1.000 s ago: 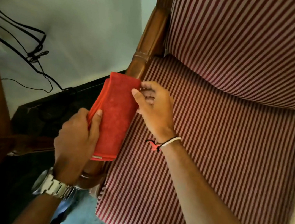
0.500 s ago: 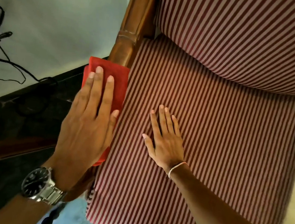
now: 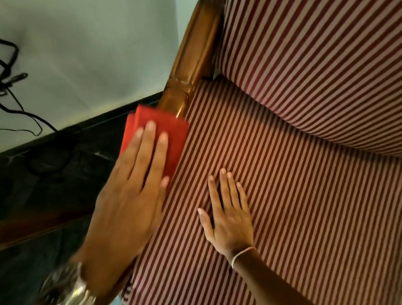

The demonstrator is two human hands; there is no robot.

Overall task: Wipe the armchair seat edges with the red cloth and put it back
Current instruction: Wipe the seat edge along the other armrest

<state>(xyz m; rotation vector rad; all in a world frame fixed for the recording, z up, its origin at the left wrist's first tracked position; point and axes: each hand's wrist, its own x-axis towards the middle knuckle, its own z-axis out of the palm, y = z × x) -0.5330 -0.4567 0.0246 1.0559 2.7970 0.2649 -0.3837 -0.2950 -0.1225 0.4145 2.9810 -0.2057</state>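
The folded red cloth (image 3: 173,133) lies on the left edge of the armchair seat, just below the wooden arm post (image 3: 194,57). My left hand (image 3: 131,194) lies flat on top of the cloth with fingers stretched out, pressing it against the edge and covering its lower part. My right hand (image 3: 227,216) rests palm down on the striped seat cushion (image 3: 313,217), fingers spread, holding nothing. A watch sits on my left wrist and a thin band on my right.
The striped back cushion (image 3: 333,54) rises behind the seat. To the left of the chair are a pale wall (image 3: 84,24) with black cables (image 3: 2,72) hanging on it, and a dark floor strip (image 3: 39,178) below.
My right hand let go of the cloth and settled flat on the seat. My left hand flattened onto the cloth and slid it a little toward the arm post.
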